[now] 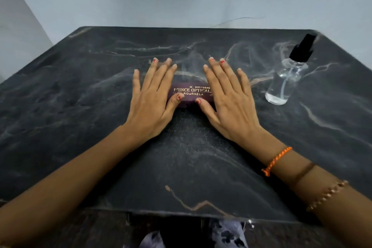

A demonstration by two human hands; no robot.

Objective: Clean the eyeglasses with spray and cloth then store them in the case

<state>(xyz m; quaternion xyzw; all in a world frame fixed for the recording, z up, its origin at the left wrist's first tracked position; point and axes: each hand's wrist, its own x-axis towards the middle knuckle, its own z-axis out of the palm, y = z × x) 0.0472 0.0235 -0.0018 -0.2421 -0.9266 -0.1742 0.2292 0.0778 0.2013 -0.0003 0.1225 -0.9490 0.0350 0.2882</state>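
- On the dark marble-patterned table (60, 106), a closed maroon case (191, 94) with gold lettering lay flat at the centre.
- Left hand (151, 98) rested palm-down over the case's left end, fingers straight and spread, gripping nothing.
- Right hand (231, 102) lay likewise over the right end, fingers straight; both thumbs touched the case's near edge.
- A clear spray bottle (284, 78) with a black top stood to the right, apart from the hands.
- Eyeglasses and cloth could not be seen.

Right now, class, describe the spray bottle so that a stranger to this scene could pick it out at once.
Start at the dark marbled table. Both hands rest on a maroon glasses case at its centre; look beyond the right hand. There stands the spray bottle, the only clear, upright thing, with a black nozzle.
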